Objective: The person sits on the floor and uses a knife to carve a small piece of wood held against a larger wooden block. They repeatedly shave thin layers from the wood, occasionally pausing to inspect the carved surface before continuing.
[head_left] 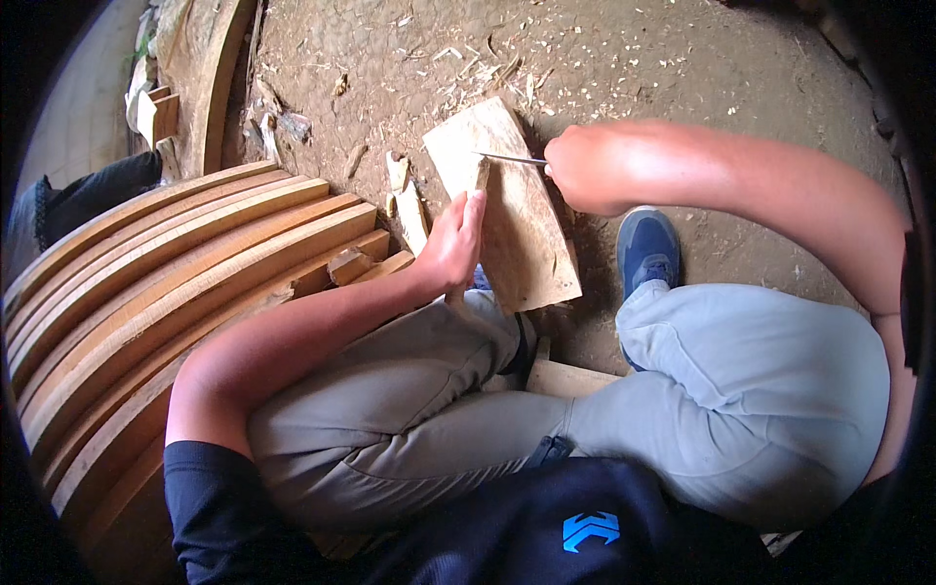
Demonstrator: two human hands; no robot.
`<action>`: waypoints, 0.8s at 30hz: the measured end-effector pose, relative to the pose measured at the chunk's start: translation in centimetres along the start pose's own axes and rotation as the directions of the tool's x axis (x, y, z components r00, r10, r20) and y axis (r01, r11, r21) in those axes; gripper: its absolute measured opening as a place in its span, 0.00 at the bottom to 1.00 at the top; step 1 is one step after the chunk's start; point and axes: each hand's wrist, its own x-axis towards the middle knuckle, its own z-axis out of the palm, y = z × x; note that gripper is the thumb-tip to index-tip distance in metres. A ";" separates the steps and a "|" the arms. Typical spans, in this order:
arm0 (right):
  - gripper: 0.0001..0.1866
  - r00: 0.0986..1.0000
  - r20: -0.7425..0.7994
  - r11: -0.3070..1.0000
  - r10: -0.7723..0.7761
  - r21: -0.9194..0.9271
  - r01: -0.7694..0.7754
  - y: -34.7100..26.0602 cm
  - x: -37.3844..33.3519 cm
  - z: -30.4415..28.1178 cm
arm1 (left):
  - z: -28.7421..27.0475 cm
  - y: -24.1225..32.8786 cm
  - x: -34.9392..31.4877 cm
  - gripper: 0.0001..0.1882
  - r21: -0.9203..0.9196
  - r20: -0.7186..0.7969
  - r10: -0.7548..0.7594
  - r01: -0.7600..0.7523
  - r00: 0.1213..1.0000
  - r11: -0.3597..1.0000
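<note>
One thin blade (512, 158) juts leftward from the right hand (587, 171), whose fingers are curled tight around its hidden near end; the tip lies at the top of a short wooden stick (483, 175). The left hand (454, 239) clasps that stick over a pale wooden board (531, 239), though whether stick and board touch cannot be told. The board slants just left of the blue right shoe (648, 244). Broken wood pieces (411, 212) lie between it and a stack of long wooden slats (185, 258), partly covered by the left forearm (302, 327). Another plank (568, 379) shows behind the grey trousers (760, 361). Beyond, pale shavings (504, 73) litter the earthen floor (361, 49); dark denim cloth (102, 187) sits past the stack.
</note>
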 end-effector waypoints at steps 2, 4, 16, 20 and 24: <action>0.15 0.996 0.075 0.991 -0.050 -0.121 0.059 -0.7 -0.1 -0.7 | 0.2 -0.2 0.2 0.22 -0.032 -0.088 0.102 -0.105 0.991 0.994; 0.13 0.979 0.200 0.968 -0.042 -0.235 0.089 -1.6 -0.3 -1.4 | 0.3 1.5 -0.9 0.25 -0.008 0.062 -0.108 0.108 0.992 0.994; 0.20 0.995 0.099 0.998 -0.031 -0.045 0.036 0.1 -1.1 -2.3 | -0.2 -1.4 0.3 0.26 0.059 -0.001 0.049 -0.048 0.999 0.997; 0.19 0.994 0.078 0.995 -0.075 -0.065 0.080 0.4 -0.9 -1.5 | -0.5 0.2 -0.4 0.27 -0.090 0.088 -0.080 0.088 0.993 0.992; 0.14 0.986 0.147 0.982 -0.084 -0.154 0.106 -0.8 -0.7 -1.9 | 0.3 -1.0 0.0 0.18 -0.260 0.014 0.012 -0.008 1.000 0.965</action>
